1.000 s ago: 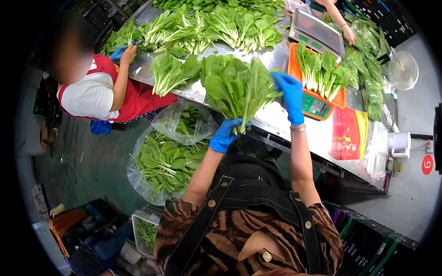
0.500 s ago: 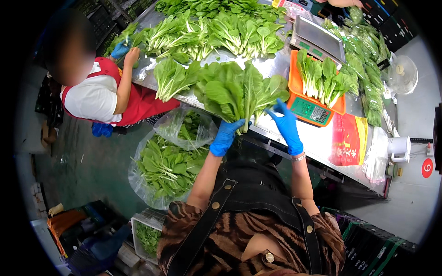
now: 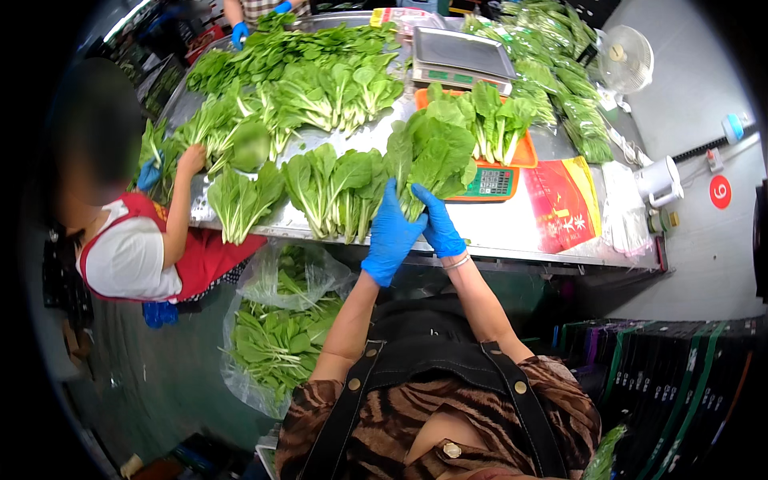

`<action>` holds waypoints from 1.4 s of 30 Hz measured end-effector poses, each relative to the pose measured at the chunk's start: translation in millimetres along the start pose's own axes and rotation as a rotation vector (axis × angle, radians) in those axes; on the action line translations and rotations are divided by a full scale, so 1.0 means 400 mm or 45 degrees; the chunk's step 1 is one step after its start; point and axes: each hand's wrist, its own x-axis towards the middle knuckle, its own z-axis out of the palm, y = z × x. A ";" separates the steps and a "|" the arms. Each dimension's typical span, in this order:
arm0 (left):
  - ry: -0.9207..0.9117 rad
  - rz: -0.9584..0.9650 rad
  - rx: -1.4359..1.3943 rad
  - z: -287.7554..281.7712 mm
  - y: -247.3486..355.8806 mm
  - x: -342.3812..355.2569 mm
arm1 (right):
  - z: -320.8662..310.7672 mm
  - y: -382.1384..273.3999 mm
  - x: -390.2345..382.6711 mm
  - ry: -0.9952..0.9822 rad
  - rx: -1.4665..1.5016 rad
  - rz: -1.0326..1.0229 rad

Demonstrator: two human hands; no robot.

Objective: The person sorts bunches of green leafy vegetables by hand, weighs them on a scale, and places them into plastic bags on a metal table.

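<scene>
the left hand (image 3: pixel 392 236) and the right hand (image 3: pixel 440 225), both gloved in blue, are closed on one bunch (image 3: pixel 432 152), gripping it low between them – probably because firm stems bear pressure better than the soft leaves, which fan up and away from the body. some fingers are hidden. the bunch is above the counter (image 3: pixel 516 230), just inside the near edge, its leaves overlapping the orange scale (image 3: pixel 486 182) in view; whether they touch it i cannot tell. left of the hands a row of greens (image 3: pixel 340 188) lies along the near edge, stems toward that edge, which puts the sturdy ends closest to the person. bundles (image 3: pixel 500 124) on the scale lie the same way, side by side, perhaps so they stay on its tray. a large heap (image 3: pixel 312 88) spreads toward the far edge – likely set back to leave handling room in front. a red bag (image 3: pixel 560 208) and clear bags (image 3: pixel 624 212) lie flat by the near right corner, beside the greens' working space. below the near edge a sack (image 3: pixel 288 292) of greens rests on the floor (image 3: pixel 172 384), seemingly within reach. toward the left edge a co-worker (image 3: pixel 128 248) has both hands among greens
</scene>
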 end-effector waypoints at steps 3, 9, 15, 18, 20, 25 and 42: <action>-0.131 -0.132 -0.419 -0.015 -0.027 0.010 | -0.019 -0.010 -0.006 -0.020 -0.146 -0.083; -0.169 -0.270 -0.705 -0.053 -0.056 0.005 | 0.029 0.000 0.027 -0.148 -0.637 -0.070; -0.134 -0.073 -0.553 -0.013 0.052 0.124 | 0.085 -0.183 0.090 -0.265 -0.879 -0.244; -0.112 -0.099 -0.745 0.060 0.160 0.223 | 0.070 -0.348 0.101 -0.202 -1.048 -0.450; -0.041 -0.046 -0.663 0.112 0.213 0.268 | 0.029 -0.404 0.104 0.186 -1.421 -0.722; -0.064 -0.016 0.082 0.370 0.042 0.412 | -0.281 -0.485 0.119 0.447 -1.482 -0.696; 0.288 -0.128 0.598 0.231 0.097 0.309 | -0.551 -0.585 0.049 0.554 -1.468 -0.844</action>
